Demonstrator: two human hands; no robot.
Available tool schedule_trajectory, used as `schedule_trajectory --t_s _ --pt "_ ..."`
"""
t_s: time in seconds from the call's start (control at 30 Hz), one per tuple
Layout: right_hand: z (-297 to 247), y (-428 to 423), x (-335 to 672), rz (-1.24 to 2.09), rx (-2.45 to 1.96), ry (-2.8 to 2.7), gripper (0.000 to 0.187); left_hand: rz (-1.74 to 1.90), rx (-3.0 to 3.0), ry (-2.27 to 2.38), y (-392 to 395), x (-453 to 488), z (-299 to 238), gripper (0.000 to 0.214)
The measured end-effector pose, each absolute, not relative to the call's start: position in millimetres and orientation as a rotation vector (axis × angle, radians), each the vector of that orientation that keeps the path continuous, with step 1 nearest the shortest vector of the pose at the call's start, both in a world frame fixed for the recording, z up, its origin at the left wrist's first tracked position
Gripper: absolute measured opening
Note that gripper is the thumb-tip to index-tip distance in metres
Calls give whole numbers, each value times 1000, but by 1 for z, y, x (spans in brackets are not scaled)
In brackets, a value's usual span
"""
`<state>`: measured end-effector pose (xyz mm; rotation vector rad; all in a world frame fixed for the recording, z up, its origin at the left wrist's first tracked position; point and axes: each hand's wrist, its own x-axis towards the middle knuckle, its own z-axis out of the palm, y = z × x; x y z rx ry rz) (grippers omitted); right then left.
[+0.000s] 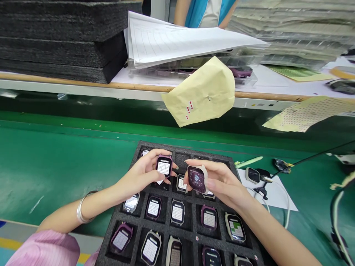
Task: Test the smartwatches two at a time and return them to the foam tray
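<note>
Seemingly, watch between left fingers

Two hands hover over a black foam tray: the left hand holds one purple watch, the right hand one dark-faced watch. In the tray, five watches fill the nearest row and five the row behind, with at least two more farther back. Right of the tray lie one loose watch and one green pen.

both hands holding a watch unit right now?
Yes: the left hand holds a purple watch and the right hand another watch, above the foam tray.
</note>
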<state>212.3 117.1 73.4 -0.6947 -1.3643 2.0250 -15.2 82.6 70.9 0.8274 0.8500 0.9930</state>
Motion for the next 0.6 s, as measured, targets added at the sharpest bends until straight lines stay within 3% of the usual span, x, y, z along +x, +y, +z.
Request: schedule_trajectory --t_s 0.6 --pt "80 113 213 2068 -614 -1382 37 993 885 825 81 -16 71 42"
